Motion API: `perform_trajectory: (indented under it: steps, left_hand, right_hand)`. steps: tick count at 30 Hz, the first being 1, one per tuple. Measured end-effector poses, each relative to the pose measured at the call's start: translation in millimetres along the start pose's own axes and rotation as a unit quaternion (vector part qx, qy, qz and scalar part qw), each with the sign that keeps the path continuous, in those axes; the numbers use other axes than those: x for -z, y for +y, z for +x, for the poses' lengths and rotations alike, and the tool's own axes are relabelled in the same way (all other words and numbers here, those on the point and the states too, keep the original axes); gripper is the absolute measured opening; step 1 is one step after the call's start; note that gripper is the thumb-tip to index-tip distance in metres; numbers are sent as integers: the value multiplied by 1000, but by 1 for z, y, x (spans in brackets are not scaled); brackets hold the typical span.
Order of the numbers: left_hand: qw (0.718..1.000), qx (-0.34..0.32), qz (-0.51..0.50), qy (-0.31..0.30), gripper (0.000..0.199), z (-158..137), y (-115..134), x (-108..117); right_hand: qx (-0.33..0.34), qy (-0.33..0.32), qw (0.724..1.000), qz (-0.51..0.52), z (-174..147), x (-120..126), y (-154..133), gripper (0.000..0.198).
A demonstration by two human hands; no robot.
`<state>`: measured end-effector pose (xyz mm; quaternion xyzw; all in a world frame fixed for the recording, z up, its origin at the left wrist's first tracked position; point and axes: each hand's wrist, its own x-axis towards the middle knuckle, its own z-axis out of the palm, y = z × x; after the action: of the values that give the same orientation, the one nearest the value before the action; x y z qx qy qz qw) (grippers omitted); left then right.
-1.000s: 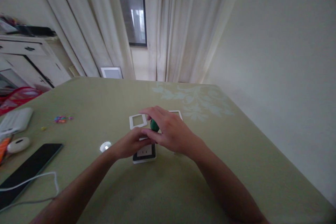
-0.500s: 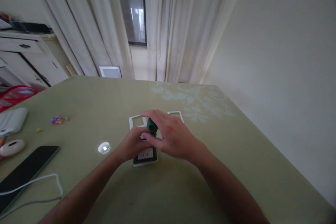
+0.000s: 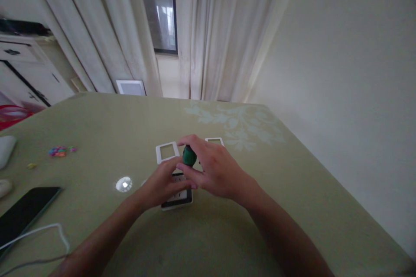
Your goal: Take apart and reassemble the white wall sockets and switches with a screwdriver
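Observation:
A screwdriver with a green handle (image 3: pixel 189 156) stands roughly upright, its end toward me, in the curled fingers of my right hand (image 3: pixel 212 165). Its shaft and tip are hidden. Below it on the table lies a white wall socket (image 3: pixel 177 202) with a dark border, partly covered by my hands. My left hand (image 3: pixel 161 184) is closed round the socket, the thumb across its face and the fingertips beside the screwdriver. One white rectangular frame (image 3: pixel 158 154) lies just beyond my left hand. Another white frame (image 3: pixel 214 139) shows partly behind my right hand.
On the green table (image 3: pixel 130 130) at left lie a black phone (image 3: pixel 29 207), a white cable (image 3: pixel 60 227), small colourful pieces (image 3: pixel 58 151) and a white object (image 3: pixel 5 151) at the edge. A white wall (image 3: pixel 351 73) borders the right side; curtains (image 3: pixel 224 30) hang behind.
My view has shifted slightly right. My left thumb has moved down over the socket's face, and the green handle has tilted a little toward me.

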<state>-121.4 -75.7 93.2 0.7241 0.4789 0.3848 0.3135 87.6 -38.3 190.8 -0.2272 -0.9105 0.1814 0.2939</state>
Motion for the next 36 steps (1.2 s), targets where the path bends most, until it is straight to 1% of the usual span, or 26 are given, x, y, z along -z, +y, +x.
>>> perform_trajectory:
  steps: [2, 5, 6, 8, 9, 11, 15, 18, 24, 28, 32, 36]
  left_hand:
    - [1000, 11, 17, 3, 29, -6, -8, 10]
    - [997, 50, 50, 13, 33, -18, -27, 27]
    - [997, 62, 54, 6, 35, -21, -33, 31]
    - [995, 89, 37, -40, 37, -26, -44, 35]
    - [993, 100, 18, -65, 38, -28, -47, 34]
    - [989, 114, -22, -90, 39, -30, -48, 30]
    - [987, 120, -63, -83, 36, -28, -40, 20]
    - [987, 114, -76, -84, 34, -26, -37, 16]
    - [988, 109, -74, -79, 31, -27, -37, 16]
    - [988, 109, -69, -80, 32, -27, -36, 16]
    - [990, 101, -58, -74, 30, -25, -32, 17]
    - [990, 99, -59, -80, 29, -25, -29, 17]
  right_hand:
    - [-10, 26, 1000, 9, -2, 4, 1, 35]
    - [-31, 97, 994, 37, -3, 10, 2, 39]
    - [-31, 120, 991, 50, -3, 10, 1, 40]
    - [-20, 144, 987, 74, -3, 6, 0, 42]
    - [-10, 145, 986, 84, -2, 3, -1, 43]
    - [9, 128, 988, 91, -1, -6, -2, 43]
    - [20, 75, 994, 79, 1, -22, -1, 42]
    - [20, 58, 995, 82, 2, -26, 1, 40]
    - [30, 68, 994, 76, 2, -22, 3, 41]
    - [50, 61, 994, 80, 2, -25, 5, 41]
    - [69, 74, 992, 79, 3, -26, 4, 38]
    - [69, 74, 992, 79, 3, -26, 3, 38]
